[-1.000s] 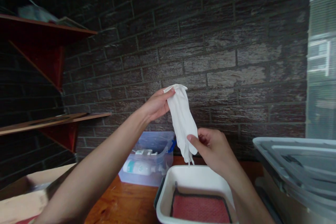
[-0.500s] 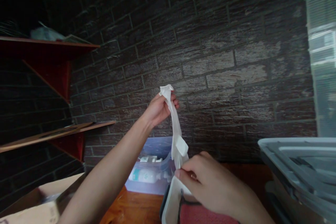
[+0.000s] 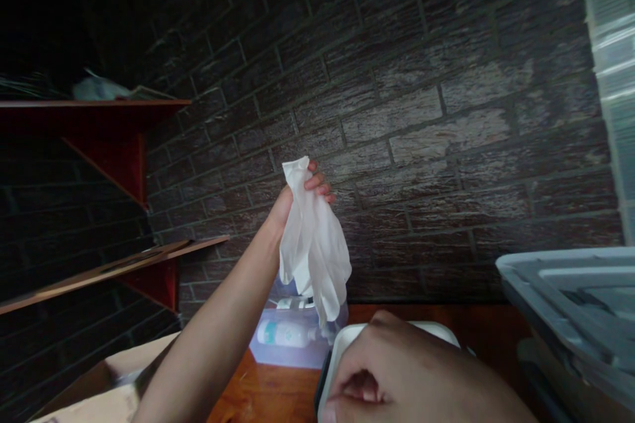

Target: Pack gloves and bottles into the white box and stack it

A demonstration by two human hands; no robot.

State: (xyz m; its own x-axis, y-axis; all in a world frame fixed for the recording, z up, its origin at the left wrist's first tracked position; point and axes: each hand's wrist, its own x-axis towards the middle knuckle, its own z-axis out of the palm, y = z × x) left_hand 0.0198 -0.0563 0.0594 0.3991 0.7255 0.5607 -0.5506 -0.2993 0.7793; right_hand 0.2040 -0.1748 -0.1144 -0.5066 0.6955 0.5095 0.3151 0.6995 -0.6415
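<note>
My left hand (image 3: 299, 197) is raised in front of the brick wall, fingers closed on the cuff of a white disposable glove (image 3: 313, 244) that hangs down loose from it. My right hand (image 3: 397, 370) is low and close to the camera, over the white tub (image 3: 342, 344), its fingers curled in with the thumb tucked. Whether the right hand holds anything is hidden. The glove's fingers dangle just above the tub and the clear box.
A clear plastic box (image 3: 292, 350) holding a white bottle (image 3: 282, 334) sits on the wooden table (image 3: 268, 396). A large grey bin lid (image 3: 570, 304) lies at right. Red wooden shelves (image 3: 124, 258) are at left, a cardboard box (image 3: 109, 383) bottom left.
My right hand let go of the glove's fingers and dropped toward the tub. The glove swung free and now hangs from my left hand alone. The view tilted up.
</note>
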